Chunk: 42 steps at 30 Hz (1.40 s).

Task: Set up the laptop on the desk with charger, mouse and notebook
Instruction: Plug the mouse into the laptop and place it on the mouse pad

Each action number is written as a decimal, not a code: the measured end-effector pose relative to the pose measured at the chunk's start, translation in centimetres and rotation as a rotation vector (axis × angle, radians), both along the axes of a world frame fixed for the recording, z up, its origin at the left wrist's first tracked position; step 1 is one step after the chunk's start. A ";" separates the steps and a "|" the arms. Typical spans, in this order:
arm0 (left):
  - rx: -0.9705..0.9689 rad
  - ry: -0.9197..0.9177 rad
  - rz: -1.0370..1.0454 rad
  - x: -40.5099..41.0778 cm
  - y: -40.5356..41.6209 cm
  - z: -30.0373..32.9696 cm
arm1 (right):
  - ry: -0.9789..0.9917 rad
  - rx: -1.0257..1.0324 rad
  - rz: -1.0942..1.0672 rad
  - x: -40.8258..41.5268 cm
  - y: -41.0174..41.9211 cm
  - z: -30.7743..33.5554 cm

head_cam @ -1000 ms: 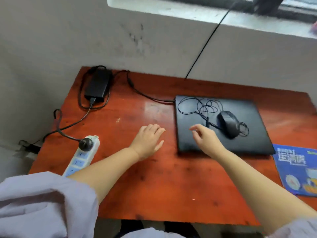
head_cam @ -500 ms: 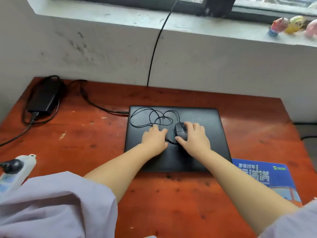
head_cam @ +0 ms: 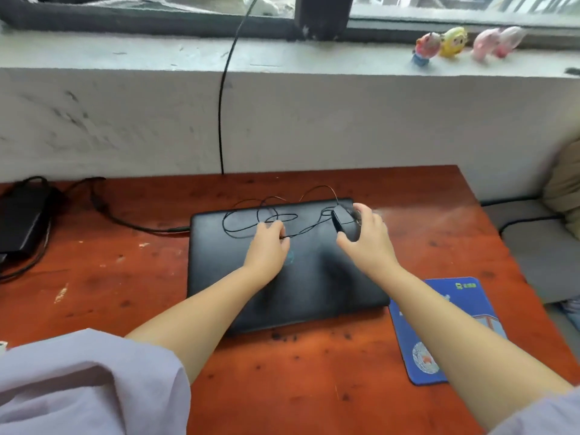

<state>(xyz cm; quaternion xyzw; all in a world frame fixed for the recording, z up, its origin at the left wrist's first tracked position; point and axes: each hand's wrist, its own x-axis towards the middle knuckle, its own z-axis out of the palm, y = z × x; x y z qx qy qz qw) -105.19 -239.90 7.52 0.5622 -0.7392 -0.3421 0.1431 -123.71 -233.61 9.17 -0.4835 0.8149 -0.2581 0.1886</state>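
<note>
A closed black laptop (head_cam: pixel 307 287) lies flat in the middle of the red-brown desk (head_cam: pixel 125 277). My right hand (head_cam: pixel 367 243) grips the black wired mouse (head_cam: pixel 343 222), held just above the lid's far right corner. My left hand (head_cam: pixel 266 246) pinches the thin mouse cable (head_cam: pixel 251 215), which lies in loose loops on the lid. The black charger brick (head_cam: pixel 22 221) sits at the desk's far left, and its cord (head_cam: pixel 131 226) runs to the laptop's left side. A blue notebook (head_cam: pixel 439 328) lies to the right of the laptop, partly under my right forearm.
A grey wall and window ledge stand right behind the desk, with small toy figures (head_cam: pixel 464 43) on the ledge. A black cable (head_cam: pixel 221 120) hangs down the wall to the desk's back edge. A cushion (head_cam: pixel 565 180) and further cables lie past the desk's right edge.
My right hand has lifted the mouse from the lid's middle and carried it right, toward the far right corner. My left hand closed on the cable. The camera tilted up and shifted right.
</note>
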 end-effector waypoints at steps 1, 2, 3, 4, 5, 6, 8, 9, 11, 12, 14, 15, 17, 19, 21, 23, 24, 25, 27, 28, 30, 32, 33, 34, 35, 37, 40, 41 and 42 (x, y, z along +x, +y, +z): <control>0.001 0.073 0.007 -1.5 -0.2 0.4 | 0.038 -0.020 -0.040 -1.2 1.1 0.4; 0.005 0.132 0.008 -3.1 -0.3 0.8 | 0.079 -0.040 -0.082 -2.5 2.3 0.6; 0.009 0.177 0.002 -4.7 -0.3 1.1 | 0.115 -0.056 -0.123 -3.7 3.7 0.7; 0.011 0.210 -0.010 -6.3 -0.1 1.3 | 0.139 -0.060 -0.168 -4.9 5.2 0.6; 0.010 0.231 -0.026 -7.9 0.1 1.5 | 0.148 -0.048 -0.217 -6.0 6.9 0.4; 0.008 0.244 -0.043 -9.5 0.4 1.7 | 0.151 -0.025 -0.263 -7.1 8.6 0.1; 0.010 0.274 -0.069 -12.4 1.0 2.1 | 0.151 0.041 -0.324 -9.0 11.9 -1.0; 0.015 0.308 -0.075 -13.7 1.4 2.2 | 0.158 0.091 -0.337 -9.9 13.5 -1.8; 0.035 0.399 -0.085 -16.4 1.9 2.4 | 0.176 0.200 -0.353 -11.3 16.2 -3.5; 0.041 0.435 -0.095 -17.7 2.2 2.6 | 0.179 0.243 -0.358 -11.9 17.3 -4.2; 0.030 0.490 -0.117 -20.3 2.6 2.9 | 0.191 0.323 -0.350 -12.6 19.1 -5.4; 0.017 0.514 -0.125 -21.6 2.8 3.0 | 0.205 0.361 -0.333 -12.9 19.7 -5.9; 0.000 0.548 -0.144 -24.0 3.2 3.3 | 0.232 0.396 -0.283 -13.6 20.5 -6.8; 0.014 0.569 -0.174 -26.1 3.7 3.4 | 0.229 0.388 -0.231 -14.4 20.6 -7.1; 0.041 0.559 -0.208 -27.7 3.9 3.3 | 0.197 0.338 -0.225 -15.8 20.1 -6.8; 0.060 0.535 -0.240 -28.6 3.8 3.3 | 0.140 0.240 -0.221 -17.2 18.8 -5.9; 0.075 0.522 -0.255 -28.8 3.7 3.5 | 0.102 0.182 -0.184 -18.0 17.9 -5.1; 0.089 0.508 -0.270 -28.9 3.6 3.6 | 0.055 0.127 -0.127 -18.5 16.9 -4.1; 0.123 0.461 -0.291 -28.9 3.1 3.7 | -0.012 0.008 0.002 -18.9 14.6 -2.1; 0.133 0.431 -0.291 -28.7 2.8 3.8 | -0.008 -0.073 0.042 -18.9 13.5 -1.3; 0.142 0.377 -0.295 -28.0 2.0 3.8 | 0.013 -0.276 0.041 -18.7 11.3 0.1; 0.166 0.317 -0.349 -27.1 1.4 4.0 | -0.003 -0.453 -0.030 -18.7 9.0 1.4; 0.193 0.300 -0.379 -26.7 1.1 4.1 | -0.034 -0.488 -0.041 -19.0 7.8 1.8; 0.224 0.292 -0.400 -26.3 0.9 4.2 | -0.072 -0.470 -0.018 -19.3 6.7 2.2; 0.258 0.302 -0.410 -26.0 0.7 4.2 | -0.110 -0.401 0.037 -19.6 5.6 2.5; 0.324 0.368 -0.403 -25.5 0.2 4.3 | -0.168 -0.189 0.178 -20.2 3.9 2.3; 0.355 0.446 -0.378 -25.1 -0.6 4.2 | -0.248 -0.041 0.292 -20.6 2.1 1.4; 0.356 0.458 -0.367 -25.0 -1.0 4.0 | -0.267 -0.048 0.302 -20.8 1.7 1.1; 0.357 0.464 -0.347 -24.8 -1.4 3.6 | -0.292 -0.071 0.302 -20.9 1.3 0.8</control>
